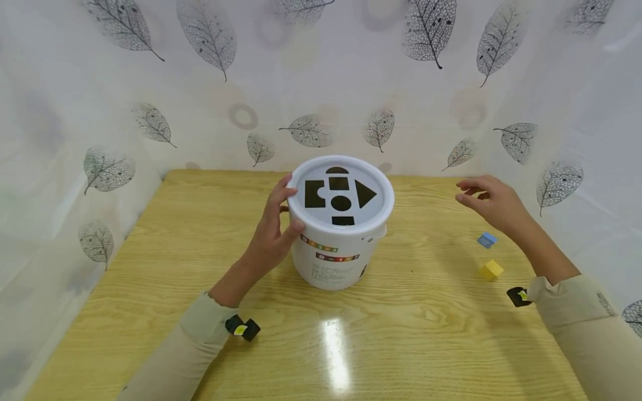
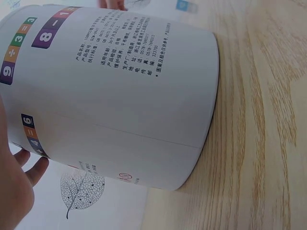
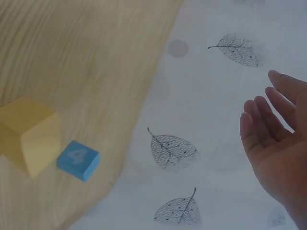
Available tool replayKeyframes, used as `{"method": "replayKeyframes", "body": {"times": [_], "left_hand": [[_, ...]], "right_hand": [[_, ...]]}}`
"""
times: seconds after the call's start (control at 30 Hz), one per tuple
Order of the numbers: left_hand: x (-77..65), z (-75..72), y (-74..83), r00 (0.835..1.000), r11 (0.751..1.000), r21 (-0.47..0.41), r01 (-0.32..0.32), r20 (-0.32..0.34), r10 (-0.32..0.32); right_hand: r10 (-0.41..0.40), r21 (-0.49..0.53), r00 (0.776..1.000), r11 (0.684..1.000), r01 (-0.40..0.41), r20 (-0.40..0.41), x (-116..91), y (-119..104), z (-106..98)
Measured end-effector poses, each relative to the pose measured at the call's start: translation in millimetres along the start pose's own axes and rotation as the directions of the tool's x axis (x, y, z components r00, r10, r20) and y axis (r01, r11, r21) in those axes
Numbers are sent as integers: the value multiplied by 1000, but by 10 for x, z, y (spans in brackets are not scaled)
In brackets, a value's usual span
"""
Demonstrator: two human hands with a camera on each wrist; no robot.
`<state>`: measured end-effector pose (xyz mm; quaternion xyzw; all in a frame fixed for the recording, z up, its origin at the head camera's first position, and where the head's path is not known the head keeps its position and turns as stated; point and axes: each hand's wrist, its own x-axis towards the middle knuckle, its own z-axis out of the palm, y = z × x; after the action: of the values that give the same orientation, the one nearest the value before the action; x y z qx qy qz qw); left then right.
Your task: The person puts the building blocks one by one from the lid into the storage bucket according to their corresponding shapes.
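A white bucket (image 1: 326, 267) stands upright on the wooden table, its lid (image 1: 321, 218) cut with several shaped holes: triangle, circle, rectangles, a half-round and a notched square. My left hand (image 1: 271, 231) holds the bucket at its left side, thumb on the front just under the rim and fingers round the far side. To the right of the bucket, my right hand (image 1: 494, 203) is raised with loosely bent fingers and nothing in them. Below it in the head view lie a small blue block (image 1: 487, 240) and a yellow block (image 1: 492, 270). The blue one bears a 4 in the right wrist view.
Behind the table (image 1: 200, 223) and at both sides hangs a pale curtain (image 1: 331, 83) with a leaf print. Coloured sum labels (image 2: 14, 52) and printed text run along the bucket's wall. Bare wood lies in front of the bucket.
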<state>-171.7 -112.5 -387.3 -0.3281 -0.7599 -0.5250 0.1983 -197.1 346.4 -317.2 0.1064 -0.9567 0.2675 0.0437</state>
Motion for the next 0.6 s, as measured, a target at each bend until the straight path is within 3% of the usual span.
{"method": "replayKeyframes", "body": {"times": [0.23,0.6], "left_hand": [[4,8,5,1000,1000,-1,-1,7,2],[0,-5,-1,1000,1000,-1,3,3,-3]], "right_hand": [[76,-9,997,997,-76,2,-233,383,16],[124,-39,992,992,-123,32,-494,884,100]]}}
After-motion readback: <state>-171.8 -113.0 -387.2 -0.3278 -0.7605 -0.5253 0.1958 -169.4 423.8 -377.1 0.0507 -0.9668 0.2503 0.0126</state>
